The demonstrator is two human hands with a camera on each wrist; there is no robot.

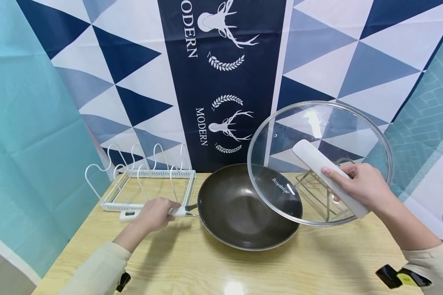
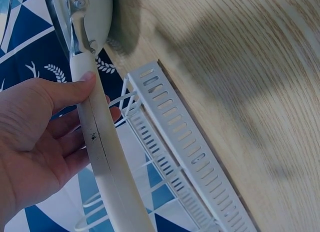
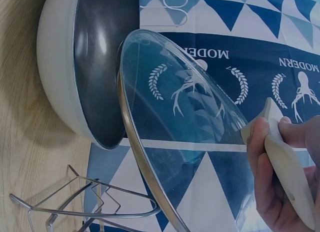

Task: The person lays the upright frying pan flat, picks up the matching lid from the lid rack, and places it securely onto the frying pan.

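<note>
A wok (image 1: 249, 205) with a dark inside and pale outside is at the middle of the wooden table. My left hand (image 1: 156, 214) grips its white handle (image 2: 102, 137), thumb along the top and fingers curled beneath. Whether the wok's base touches the table I cannot tell. My right hand (image 1: 361, 184) holds a glass lid (image 1: 280, 123) by its long white handle (image 1: 313, 159). Tilted and raised, the lid is to the right of the wok, its steel rim overlapping the wok's right side in the head view. The right wrist view shows fingers wrapped round the lid handle (image 3: 287, 167).
A white wire rack (image 1: 112, 207) with upright loops stands at the back left, behind the left hand. Behind the lid is a metal wire stand (image 3: 90, 212), seen partly through the glass. A patterned cloth (image 1: 225, 82) hangs along the table's back.
</note>
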